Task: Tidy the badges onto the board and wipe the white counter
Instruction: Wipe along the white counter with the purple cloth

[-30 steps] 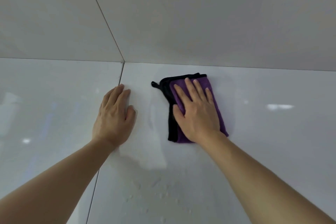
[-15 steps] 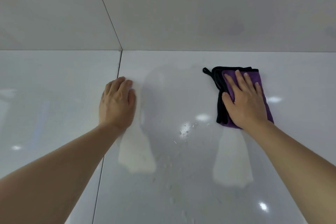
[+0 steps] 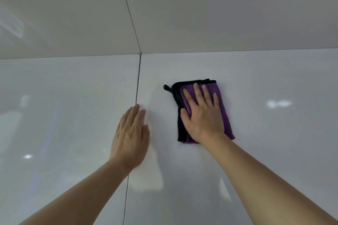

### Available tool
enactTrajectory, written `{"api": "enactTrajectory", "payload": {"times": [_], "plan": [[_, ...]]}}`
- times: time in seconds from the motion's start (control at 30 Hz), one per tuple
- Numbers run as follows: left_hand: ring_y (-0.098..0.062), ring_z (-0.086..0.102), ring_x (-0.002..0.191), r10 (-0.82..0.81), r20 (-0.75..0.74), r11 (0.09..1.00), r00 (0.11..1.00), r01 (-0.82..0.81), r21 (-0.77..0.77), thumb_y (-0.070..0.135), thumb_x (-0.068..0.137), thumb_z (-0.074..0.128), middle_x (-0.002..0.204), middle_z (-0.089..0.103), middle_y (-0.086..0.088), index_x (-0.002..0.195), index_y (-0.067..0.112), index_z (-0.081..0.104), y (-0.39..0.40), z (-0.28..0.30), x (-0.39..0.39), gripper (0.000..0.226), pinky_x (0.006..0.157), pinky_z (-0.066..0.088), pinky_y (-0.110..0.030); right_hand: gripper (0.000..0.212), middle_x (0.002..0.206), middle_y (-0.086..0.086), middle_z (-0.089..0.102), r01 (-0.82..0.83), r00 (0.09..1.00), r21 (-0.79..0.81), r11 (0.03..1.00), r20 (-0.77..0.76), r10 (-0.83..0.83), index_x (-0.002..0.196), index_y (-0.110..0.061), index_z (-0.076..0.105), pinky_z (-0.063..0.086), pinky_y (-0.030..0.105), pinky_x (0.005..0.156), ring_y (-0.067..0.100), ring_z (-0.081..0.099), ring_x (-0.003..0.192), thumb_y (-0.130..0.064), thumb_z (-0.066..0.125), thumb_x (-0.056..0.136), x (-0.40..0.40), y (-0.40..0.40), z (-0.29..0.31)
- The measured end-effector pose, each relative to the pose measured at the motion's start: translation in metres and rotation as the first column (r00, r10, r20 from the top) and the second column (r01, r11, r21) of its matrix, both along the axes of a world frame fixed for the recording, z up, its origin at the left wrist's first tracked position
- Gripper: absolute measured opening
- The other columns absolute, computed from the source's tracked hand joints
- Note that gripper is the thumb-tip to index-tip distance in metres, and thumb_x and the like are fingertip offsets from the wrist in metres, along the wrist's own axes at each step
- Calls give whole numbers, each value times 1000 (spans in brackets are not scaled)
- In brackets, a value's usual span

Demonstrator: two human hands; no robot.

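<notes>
While my right hand [image 3: 202,115] lies flat with fingers spread on the folded purple microfibre cloth with black trim [image 3: 224,111], that cloth sits near the far edge of the glossy white desk [image 3: 274,151]. My left hand [image 3: 130,133] rests flat, fingers together, on the desk's seam [image 3: 138,80].

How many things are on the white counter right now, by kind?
Cloths: 1, a folded purple and black cloth
Hands: 2, the left hand flat on the white counter, the right hand flat on the cloth
Badges: 0 in view
Boards: 0 in view
Total: 3
</notes>
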State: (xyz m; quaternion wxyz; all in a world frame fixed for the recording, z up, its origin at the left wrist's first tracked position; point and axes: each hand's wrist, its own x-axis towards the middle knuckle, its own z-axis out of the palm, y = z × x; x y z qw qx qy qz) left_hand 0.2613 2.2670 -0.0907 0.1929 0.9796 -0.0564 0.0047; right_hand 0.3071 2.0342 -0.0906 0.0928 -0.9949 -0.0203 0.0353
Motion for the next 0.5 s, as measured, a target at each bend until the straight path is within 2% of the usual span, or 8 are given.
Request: {"api": "enactTrajectory", "payload": {"times": [0.13,0.37,0.5], "plan": [[-25,22,153,-14,25,1000,1000,15,-21,29,103,30,163,31,-11,152,5,41,5,-6,-10,56,125,19,-44,68,174,5,4,-35,999,18,999,9,35,164,-34,14,5,54,128,28,-1,160,-57,18,100,-7,47,-3],[-19,21,152,12,81,997,997,-6,-83,29,100,25,161,36,-9,150,6,44,6,-10,-12,58,125,18,-37,69,173,7,6,-44,999,35,998,19,44,164,-33,17,3,55,127,29,0,159,-56,19,99,-12,89,-6],[-18,19,153,-6,87,997,996,13,-79,29,100,22,162,34,-9,152,7,41,6,-10,-11,60,126,6,-26,70,173,5,6,-83,996,41,996,26,82,164,-33,17,4,52,128,25,0,160,-57,15,98,-13,86,-7]]}}
